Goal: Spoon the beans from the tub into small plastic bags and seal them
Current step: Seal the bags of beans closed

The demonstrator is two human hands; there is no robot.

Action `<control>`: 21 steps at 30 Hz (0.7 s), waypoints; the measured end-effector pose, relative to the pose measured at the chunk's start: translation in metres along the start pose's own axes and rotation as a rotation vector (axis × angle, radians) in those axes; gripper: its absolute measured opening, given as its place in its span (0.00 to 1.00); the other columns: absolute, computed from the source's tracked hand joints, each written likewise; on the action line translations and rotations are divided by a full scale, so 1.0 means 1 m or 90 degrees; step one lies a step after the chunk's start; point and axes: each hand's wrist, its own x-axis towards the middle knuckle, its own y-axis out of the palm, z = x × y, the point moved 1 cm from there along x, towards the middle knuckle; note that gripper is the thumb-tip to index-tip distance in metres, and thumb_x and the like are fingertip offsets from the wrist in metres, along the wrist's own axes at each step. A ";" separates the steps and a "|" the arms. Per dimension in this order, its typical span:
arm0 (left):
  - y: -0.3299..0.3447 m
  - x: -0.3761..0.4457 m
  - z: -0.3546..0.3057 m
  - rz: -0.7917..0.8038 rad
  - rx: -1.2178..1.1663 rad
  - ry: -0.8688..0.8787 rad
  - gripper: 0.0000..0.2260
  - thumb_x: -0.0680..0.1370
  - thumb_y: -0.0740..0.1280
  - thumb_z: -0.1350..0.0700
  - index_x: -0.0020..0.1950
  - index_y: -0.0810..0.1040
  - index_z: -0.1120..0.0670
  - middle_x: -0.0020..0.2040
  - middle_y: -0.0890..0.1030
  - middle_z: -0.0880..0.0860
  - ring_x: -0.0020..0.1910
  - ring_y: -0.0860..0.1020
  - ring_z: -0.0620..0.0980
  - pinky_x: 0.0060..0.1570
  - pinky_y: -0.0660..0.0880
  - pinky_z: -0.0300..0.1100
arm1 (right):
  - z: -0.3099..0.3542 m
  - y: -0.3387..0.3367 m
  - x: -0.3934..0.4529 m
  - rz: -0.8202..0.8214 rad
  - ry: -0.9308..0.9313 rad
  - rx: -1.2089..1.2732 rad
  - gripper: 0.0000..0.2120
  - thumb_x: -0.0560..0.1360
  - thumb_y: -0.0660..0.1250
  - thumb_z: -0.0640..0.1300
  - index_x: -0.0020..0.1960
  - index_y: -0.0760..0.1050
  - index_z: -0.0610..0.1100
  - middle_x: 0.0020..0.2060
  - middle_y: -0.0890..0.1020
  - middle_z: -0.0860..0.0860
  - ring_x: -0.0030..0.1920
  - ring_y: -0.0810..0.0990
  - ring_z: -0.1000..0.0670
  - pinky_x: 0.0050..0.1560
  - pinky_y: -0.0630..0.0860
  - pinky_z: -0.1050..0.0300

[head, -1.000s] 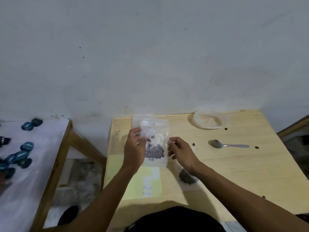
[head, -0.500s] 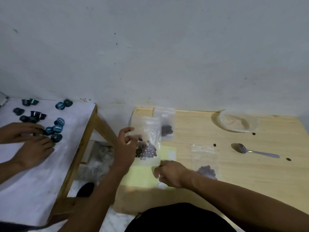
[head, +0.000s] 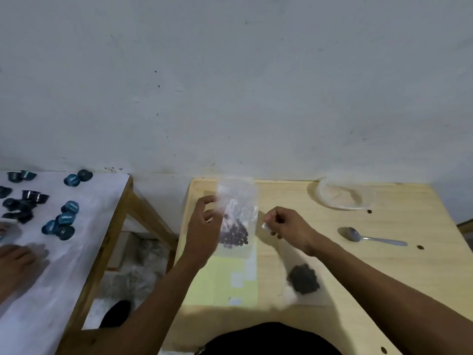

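Left hand (head: 204, 231): raised over the wooden bench (head: 384, 278), its grip a pinch of thumb and fingertips on the left edge of a small clear bag (head: 236, 216).
Bag: hangs upright above the bench, dark beans (head: 234, 235) gathered in its lower half.
Right hand (head: 289, 226): just right of the bag, fingers curled; the grip pinches something small and white, too blurred to tell what it is.
Second bag (head: 303, 280): lies flat on the bench under the right forearm, holding a dark clump of beans.
Tub (head: 344, 197): clear, at the bench's far edge near the wall.
Spoon (head: 371, 237): lies on the bench right of the hands, bowl pointing left.
Yellow sheet (head: 220, 283): flat on the bench below the held bag.
Side bench (head: 76, 252): white-covered, scattered with blue capsules (head: 65, 219); another person's hand (head: 15, 257) rests on it.
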 end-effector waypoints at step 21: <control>0.055 -0.009 -0.053 0.090 -0.043 0.066 0.13 0.81 0.60 0.67 0.57 0.70 0.49 0.53 0.85 0.47 0.25 0.65 0.46 0.26 0.64 0.33 | 0.075 -0.014 -0.006 -0.316 -0.096 0.192 0.10 0.74 0.71 0.39 0.52 0.73 0.46 0.32 0.74 0.54 0.34 0.73 0.56 0.43 0.71 0.61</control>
